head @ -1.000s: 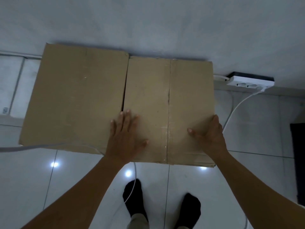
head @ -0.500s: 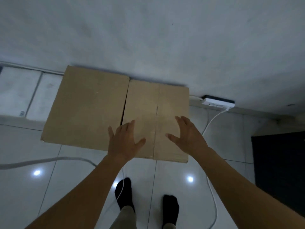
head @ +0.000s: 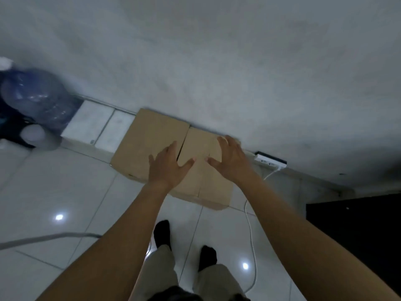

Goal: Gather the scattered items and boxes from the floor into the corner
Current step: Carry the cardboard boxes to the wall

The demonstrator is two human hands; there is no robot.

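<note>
Head view, the only one. Finds the left hand point(head: 168, 168) and the right hand point(head: 231, 158) side by side, both spread wide, fingers straight, thumbs pointing at each other, nothing held in either. Places the cardboard box point(head: 149, 140) directly under both palms and on past the fingertips, far edge tight against the wall point(head: 217, 61). Cannot tell contact with the box top from a hover just above it. Puts the seam between the two halves of the box top under the left hand's fingers.

Shows a white power strip point(head: 271, 162) just outward of the right hand, at the foot of the wall, with its white cable point(head: 251, 235) trailing back under the right forearm. Shows flat white boxes point(head: 93, 122) outward of the left hand, just beside the cardboard box, and a blurred blue water bottle point(head: 36, 98) farther out the same way.

Reads as the tail of a placing step: box parked at the wall, hands free. Calls next for a turn away to find another loose item on the floor, then a grasp and a carry back to this spot. Warrants care with the cable underfoot.
</note>
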